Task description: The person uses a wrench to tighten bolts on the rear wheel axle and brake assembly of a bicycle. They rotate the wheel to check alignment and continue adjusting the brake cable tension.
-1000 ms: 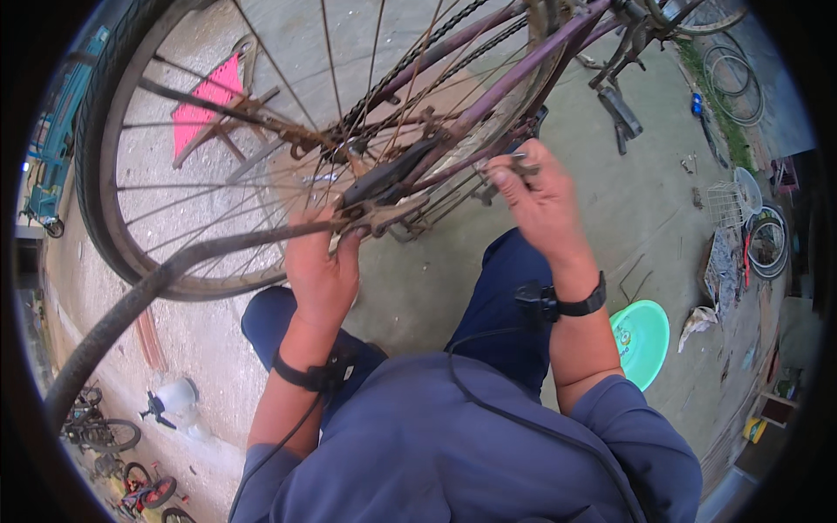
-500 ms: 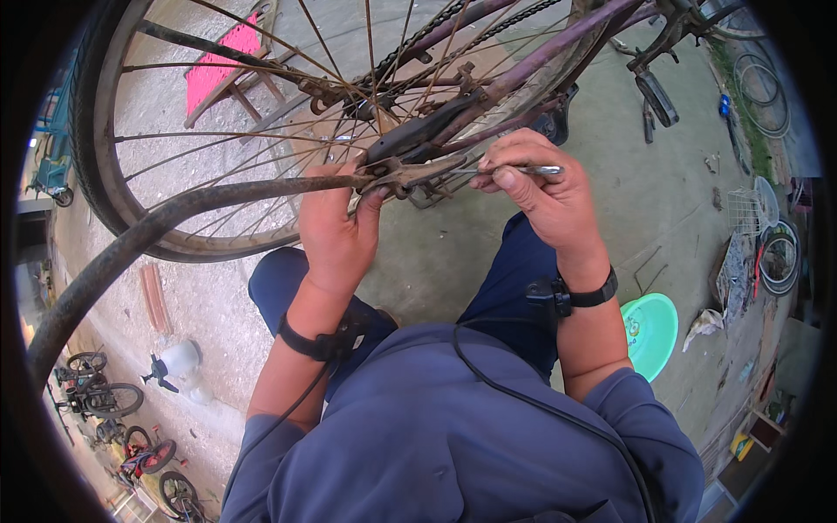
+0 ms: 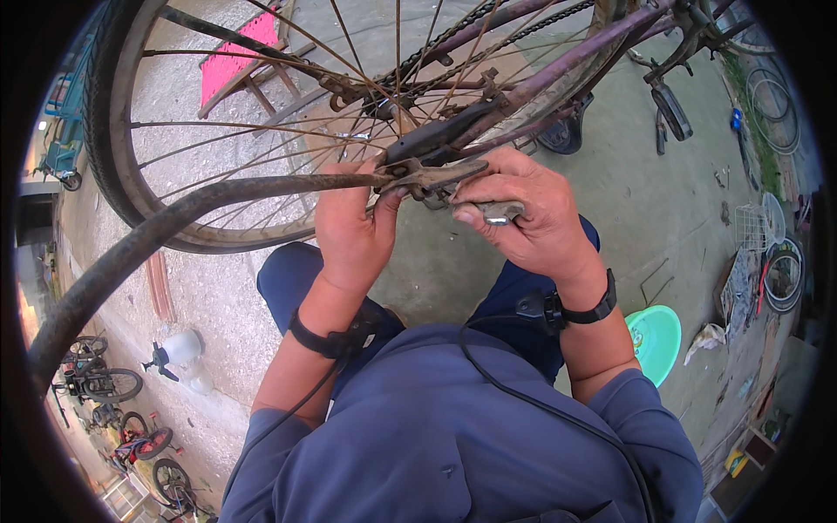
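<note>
A bicycle wheel (image 3: 131,187) with rusty spokes and a black tyre stands in front of me, beside a purple bicycle frame (image 3: 558,65). My left hand (image 3: 353,231) is closed round the rusty forked bracket (image 3: 423,177) at the end of a thick, curved dark metal tube (image 3: 166,209). Its thumb presses the bracket from below, and some of its fingers are hidden behind. Just right of there, my right hand (image 3: 545,213) grips a small metal wrench (image 3: 503,212), its shiny end showing at the palm. Those fingertips lie close under the bracket; the wrench's far end is hidden.
A green basin (image 3: 667,340) stands on the floor at right. A pink-topped folding seat (image 3: 231,65) is behind the wheel. A white spray bottle (image 3: 180,347) lies at left, above several parked bicycles (image 3: 113,383). Coiled tyres (image 3: 783,275) lie at far right.
My right hand has turned and moved down and left, closer under the bracket, tilting the wrench. The left hand keeps its hold. The whole view has shifted slightly.
</note>
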The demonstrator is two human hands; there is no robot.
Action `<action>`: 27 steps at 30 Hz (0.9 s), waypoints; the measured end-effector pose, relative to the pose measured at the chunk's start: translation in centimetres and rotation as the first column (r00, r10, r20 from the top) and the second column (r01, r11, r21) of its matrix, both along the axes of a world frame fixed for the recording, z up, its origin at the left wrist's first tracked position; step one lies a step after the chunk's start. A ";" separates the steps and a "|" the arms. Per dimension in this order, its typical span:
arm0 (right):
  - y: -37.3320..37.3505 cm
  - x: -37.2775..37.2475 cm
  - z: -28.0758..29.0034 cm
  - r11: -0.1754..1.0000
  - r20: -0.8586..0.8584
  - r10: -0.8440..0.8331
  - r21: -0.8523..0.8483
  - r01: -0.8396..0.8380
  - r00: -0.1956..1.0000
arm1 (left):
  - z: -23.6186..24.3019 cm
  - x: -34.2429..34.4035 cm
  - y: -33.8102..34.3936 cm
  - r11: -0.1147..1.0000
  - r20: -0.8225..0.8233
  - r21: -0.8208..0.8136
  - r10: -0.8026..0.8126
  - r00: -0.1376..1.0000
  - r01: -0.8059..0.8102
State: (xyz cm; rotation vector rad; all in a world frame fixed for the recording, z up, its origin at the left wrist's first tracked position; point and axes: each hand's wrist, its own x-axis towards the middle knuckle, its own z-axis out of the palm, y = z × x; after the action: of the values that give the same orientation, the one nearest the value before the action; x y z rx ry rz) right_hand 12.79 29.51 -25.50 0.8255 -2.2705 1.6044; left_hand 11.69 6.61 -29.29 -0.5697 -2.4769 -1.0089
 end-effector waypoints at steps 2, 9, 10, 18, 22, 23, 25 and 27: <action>-0.1 -0.1 -0.3 0.998 0.009 -0.043 -0.047 0.044 0.999 | 0.1 0.1 0.0 1.000 0.002 -0.005 0.011 1.000 -0.011; 0.9 -0.3 -2.0 0.986 0.085 -0.054 -0.156 0.067 0.995 | 0.2 -0.1 0.1 1.000 -0.039 -0.010 0.004 0.999 -0.005; 0.8 -0.1 -2.6 0.963 0.161 -0.069 -0.246 0.108 0.985 | 0.2 -0.1 0.1 1.000 -0.039 -0.016 0.008 0.999 -0.009; 1.3 -1.4 -10.1 0.385 0.507 0.364 -0.846 0.369 0.781 | 0.2 0.1 0.1 0.999 0.047 0.042 0.015 0.999 -0.017; 1.6 -1.7 -11.0 0.349 0.563 0.325 -0.818 0.457 0.760 | 0.3 0.2 0.1 1.000 0.045 0.024 0.013 0.999 -0.014; 2.2 -1.7 -10.6 0.325 0.563 0.278 -0.818 0.475 0.779 | 0.2 0.1 0.1 1.000 0.043 0.024 0.013 0.999 -0.014; 3.5 -2.0 -9.5 0.271 0.620 0.141 -0.774 0.572 0.772 | 0.2 0.1 0.0 1.000 0.034 0.028 0.010 0.999 -0.011; 5.7 -3.1 -7.9 0.324 0.534 0.016 -0.803 0.501 0.845 | 0.3 0.1 0.0 1.000 0.036 0.025 0.017 0.999 -0.018</action>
State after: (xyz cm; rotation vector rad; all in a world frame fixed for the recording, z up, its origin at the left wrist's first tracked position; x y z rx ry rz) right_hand 9.66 35.17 -33.45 -0.2701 -1.0591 2.6033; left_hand 11.84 6.63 -28.98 -0.5259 -2.4920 -1.0512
